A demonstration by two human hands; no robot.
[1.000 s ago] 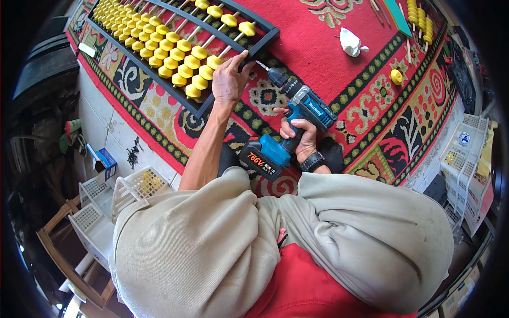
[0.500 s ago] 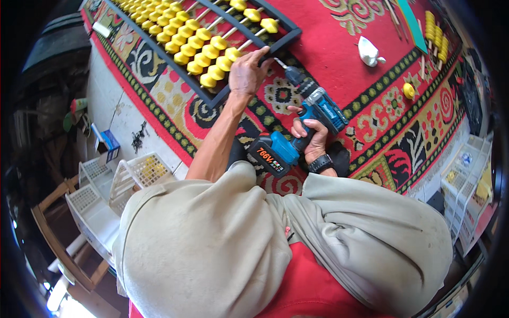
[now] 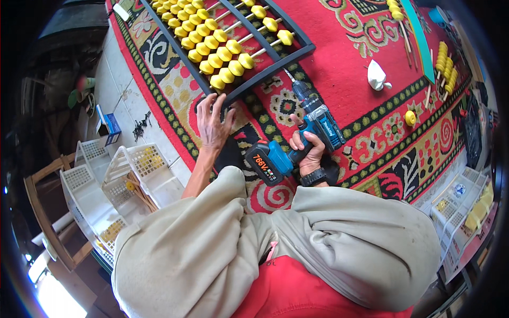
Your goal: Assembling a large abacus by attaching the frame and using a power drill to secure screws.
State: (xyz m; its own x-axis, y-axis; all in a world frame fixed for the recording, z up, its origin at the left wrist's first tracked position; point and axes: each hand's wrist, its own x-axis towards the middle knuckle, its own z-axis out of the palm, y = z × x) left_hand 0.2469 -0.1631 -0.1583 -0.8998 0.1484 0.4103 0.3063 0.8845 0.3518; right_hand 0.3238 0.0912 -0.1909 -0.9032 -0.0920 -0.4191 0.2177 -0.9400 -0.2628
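Note:
My right hand (image 3: 310, 149) grips the handle of a blue and black cordless drill (image 3: 322, 127), its bit pointing up and left, close to the near bar of a large abacus (image 3: 259, 74). The abacus has a black frame and wooden rods strung with yellow beads (image 3: 225, 54). Beside the frame's near left corner, my left hand (image 3: 213, 121) has its fingers spread, with nothing in it. Its fingertips are at the frame edge; whether they touch it I cannot tell.
A patterned red carpet (image 3: 350, 74) lies under everything. White plastic baskets (image 3: 154, 169) with yellow beads stand at the left, near a small blue box (image 3: 110, 127). On the right are a white bag (image 3: 377, 76), a loose yellow bead (image 3: 410, 118), beaded rods (image 3: 446, 69) and another basket (image 3: 457, 204).
My left hand has let go of the frame's near right corner and moved left and nearer to me, fingers spreading. The drill remains in my right hand by the frame.

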